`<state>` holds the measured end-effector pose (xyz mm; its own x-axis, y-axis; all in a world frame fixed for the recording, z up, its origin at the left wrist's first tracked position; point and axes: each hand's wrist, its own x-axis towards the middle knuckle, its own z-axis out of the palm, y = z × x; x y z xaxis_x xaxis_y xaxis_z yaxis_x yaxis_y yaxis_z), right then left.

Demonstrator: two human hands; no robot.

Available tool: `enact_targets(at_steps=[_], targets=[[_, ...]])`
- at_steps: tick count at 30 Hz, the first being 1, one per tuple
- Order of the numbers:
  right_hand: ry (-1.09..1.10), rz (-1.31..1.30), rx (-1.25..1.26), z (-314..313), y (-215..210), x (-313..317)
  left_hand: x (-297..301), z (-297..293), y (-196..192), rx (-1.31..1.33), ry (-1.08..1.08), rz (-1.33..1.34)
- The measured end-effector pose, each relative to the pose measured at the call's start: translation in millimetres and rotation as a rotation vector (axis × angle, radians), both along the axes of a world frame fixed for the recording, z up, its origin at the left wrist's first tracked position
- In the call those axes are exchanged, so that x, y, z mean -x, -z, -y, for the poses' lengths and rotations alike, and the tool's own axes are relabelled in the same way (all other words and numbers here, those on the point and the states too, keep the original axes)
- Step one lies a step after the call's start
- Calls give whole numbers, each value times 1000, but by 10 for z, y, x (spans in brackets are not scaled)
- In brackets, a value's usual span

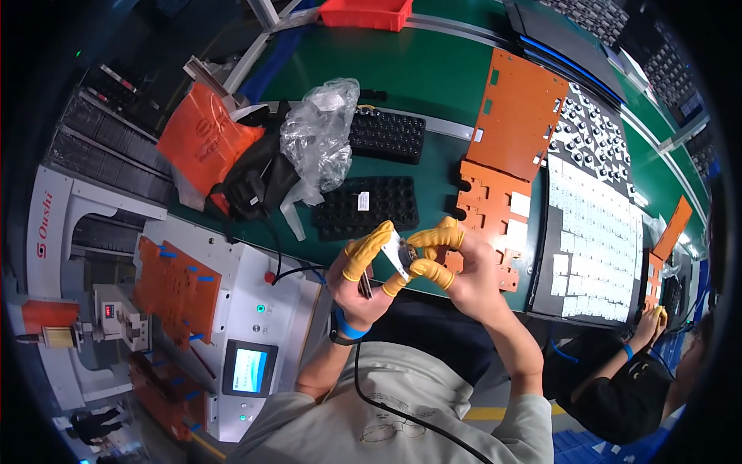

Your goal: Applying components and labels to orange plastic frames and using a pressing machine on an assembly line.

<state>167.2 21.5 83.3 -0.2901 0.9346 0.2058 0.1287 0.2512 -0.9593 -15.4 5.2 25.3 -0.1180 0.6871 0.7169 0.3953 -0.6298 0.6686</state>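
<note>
My left hand, in yellow finger covers, grips a small white plate by its edges. A dark round part sits against the plate's right side. My right hand, with yellow covers on its fingers too, closes on that dark part from the right. A thin metallic strip lies against my left palm; its kind is unclear. Just beyond my hands is a black tray with round pockets, bearing a white label. An orange slotted board stands close to my right hand.
Clear plastic bags and an orange bag lie at the left. Another black tray is farther back. A panel of white plates is at the right. A machine with a screen stands left; a co-worker's hand shows far right.
</note>
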Motion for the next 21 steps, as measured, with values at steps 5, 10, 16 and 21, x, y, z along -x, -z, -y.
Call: enact_targets(at_steps=[5, 10, 16, 21], targets=[[106, 15, -207, 127, 198, -27, -192, 31, 14, 181, -68, 50], [386, 80, -220, 190, 280, -5, -505, -77, 100, 59, -46, -7], [644, 215, -285, 150, 685, -432, -775, -126, 116, 294, 167, -127], [828, 357, -97, 181, 802, -1318, -767, -112, 254, 339, 289, -129]])
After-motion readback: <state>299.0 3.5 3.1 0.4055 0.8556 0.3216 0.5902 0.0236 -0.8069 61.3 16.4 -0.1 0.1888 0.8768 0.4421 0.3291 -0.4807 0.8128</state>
